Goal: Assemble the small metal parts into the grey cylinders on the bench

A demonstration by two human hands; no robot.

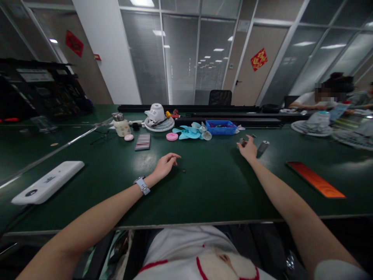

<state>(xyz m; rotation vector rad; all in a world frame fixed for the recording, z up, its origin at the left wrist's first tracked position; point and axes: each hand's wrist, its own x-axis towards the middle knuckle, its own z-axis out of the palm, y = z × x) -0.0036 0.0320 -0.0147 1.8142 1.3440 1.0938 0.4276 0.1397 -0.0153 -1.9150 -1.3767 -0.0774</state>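
My left hand (166, 167) rests above the green table with its fingers stretched loosely to the right, holding nothing I can see. A tiny dark part (184, 171) lies just beyond those fingertips. Farther out, my right hand (248, 150) has its thumb and fingers around a small metal cylinder (242, 141), partly covered by the fingers. Beside that hand, on its right, a second silver cylinder (264, 146) is apart from it. A small dark piece (253, 135) shows just past the fingers, too blurred to name.
Across the table stand a bottle (121, 127), a white fan housing (157, 114), a pink round case (171, 136), blue fan blades (189, 132) and a blue tray (221, 127) of parts. A white power strip (49, 182) is left, an orange panel (316, 179) right. People sit far right.
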